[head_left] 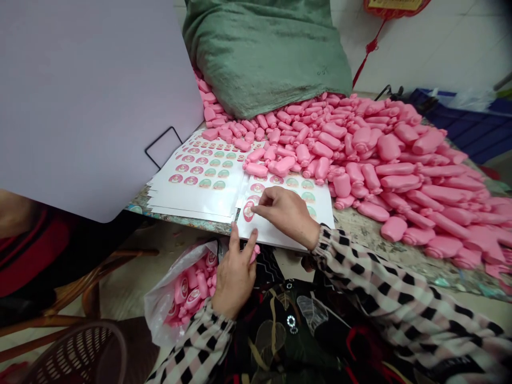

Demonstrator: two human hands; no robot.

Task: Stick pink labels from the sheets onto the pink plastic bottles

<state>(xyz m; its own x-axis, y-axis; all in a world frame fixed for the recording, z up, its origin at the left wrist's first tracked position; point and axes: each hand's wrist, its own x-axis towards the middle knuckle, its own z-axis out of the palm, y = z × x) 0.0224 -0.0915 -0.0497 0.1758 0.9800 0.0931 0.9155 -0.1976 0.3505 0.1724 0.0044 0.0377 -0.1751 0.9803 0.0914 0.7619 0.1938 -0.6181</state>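
Note:
My right hand pinches a pink oval sticker between thumb and forefinger, just over the left side of a white sticker sheet. Pink and green ovals are printed in rows on that sheet. At the sheet's front edge, my left hand holds a small pink plastic bottle; most of it is hidden under the palm. Two of the left fingers point forward onto the edge of the paper. Below and left of this hand, a clear plastic bag contains several pink bottles with oval stickers on them.
A large heap of plain pink bottles covers the table's back and right, below a green sack. More sticker sheets lie stacked at left. A pale panel stands far left, near another person's red-and-black clothing. A brown basket is low left.

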